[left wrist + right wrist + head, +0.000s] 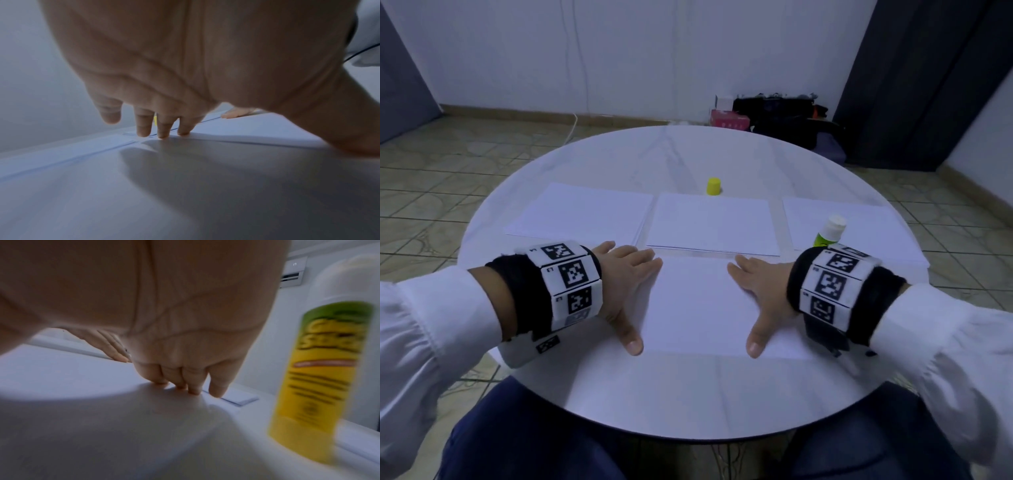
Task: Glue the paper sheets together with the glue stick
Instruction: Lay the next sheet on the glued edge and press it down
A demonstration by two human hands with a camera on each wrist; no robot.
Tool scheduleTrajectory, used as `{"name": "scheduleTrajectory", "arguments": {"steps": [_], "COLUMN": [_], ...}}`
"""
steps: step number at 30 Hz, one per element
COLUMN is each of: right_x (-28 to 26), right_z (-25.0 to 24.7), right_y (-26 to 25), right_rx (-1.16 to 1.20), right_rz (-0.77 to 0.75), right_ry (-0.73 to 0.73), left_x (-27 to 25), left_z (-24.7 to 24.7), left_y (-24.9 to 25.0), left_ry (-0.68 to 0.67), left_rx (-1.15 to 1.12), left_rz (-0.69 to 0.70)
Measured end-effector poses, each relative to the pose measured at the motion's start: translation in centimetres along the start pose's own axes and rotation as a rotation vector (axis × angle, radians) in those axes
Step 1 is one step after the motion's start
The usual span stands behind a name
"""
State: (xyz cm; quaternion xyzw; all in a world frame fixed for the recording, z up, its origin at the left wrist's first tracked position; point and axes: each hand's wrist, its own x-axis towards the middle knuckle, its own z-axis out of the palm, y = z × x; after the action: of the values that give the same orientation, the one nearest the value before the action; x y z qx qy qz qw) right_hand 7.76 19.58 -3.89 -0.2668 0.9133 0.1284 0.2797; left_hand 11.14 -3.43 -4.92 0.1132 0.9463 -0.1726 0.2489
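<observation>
Hands: I am pressing both flat on the near sheet (695, 305), left hand (625, 284) on its left edge, right hand (760, 294) on its right edge, thumbs pointing back toward me.
Grip: neither hand is grasping anything; the fingers (163, 128) are lying straight with the tips touching paper, and the same goes for the right fingers (193, 384).
Glue stick: it is standing upright (828, 231) on the right stack (866, 229), just beyond my right wrist, its cap off.
Cap: the yellow cap (713, 186) is sitting on the table (688, 404) behind the middle stack (712, 222), well apart from the stick.
Other paper: the left stack (582, 212) is lying beyond my left hand.
Step, as I judge it: I am smoothing or squaring the near sheet.
Key relation: the stick is lying to the right and slightly forward of my right hand, long axis vertical, so I am reckoning the right hand is the nearer one, reaching it from the side.
Risk: my wrist band is passing close and could tip it.
</observation>
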Motion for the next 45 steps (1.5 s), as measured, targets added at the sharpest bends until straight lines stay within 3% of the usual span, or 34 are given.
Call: {"name": "scheduleTrajectory", "arguments": {"steps": [12, 20, 27, 32, 35, 39, 42, 45], "right_x": [-1.8, 0.2, 0.4, 0.0, -0.8, -2.6, -3.5, -3.6], "right_z": [0.5, 0.4, 0.4, 0.4, 0.2, 0.4, 1.3, 2.0], "right_y": [2.2, 2.0, 2.0, 2.0, 2.0, 1.9, 1.8, 1.9], "right_rx": [-0.158, -0.226, -0.212, -0.201, -0.144, -0.025, 0.106, 0.382], "right_rz": [0.096, 0.166, 0.180, 0.180, 0.162, 0.117, 0.132, 0.132], "right_ry": [-0.143, -0.146, -0.150, -0.142, -0.149, -0.088, 0.061, 0.198], "left_x": [0.1, 0.7, 0.0, -1.0, -1.8, -2.6, -3.0, -3.4], "left_z": [-0.1, -0.2, -2.2, -1.4, -0.3, 1.1, 1.4, 1.7], "left_y": [0.1, -0.1, 0.0, 1.2, 1.4, 1.0, 0.5, -0.3], "left_ry": [0.039, 0.026, -0.026, 0.173, 0.180, 0.134, 0.254, 0.375], "left_rx": [-0.001, -0.211, -0.834, -1.337, -1.493, -1.407, -1.335, -1.307], "left_rz": [0.010, 0.001, -0.036, -0.131, -0.145, -0.094, -0.076, -0.078]}}
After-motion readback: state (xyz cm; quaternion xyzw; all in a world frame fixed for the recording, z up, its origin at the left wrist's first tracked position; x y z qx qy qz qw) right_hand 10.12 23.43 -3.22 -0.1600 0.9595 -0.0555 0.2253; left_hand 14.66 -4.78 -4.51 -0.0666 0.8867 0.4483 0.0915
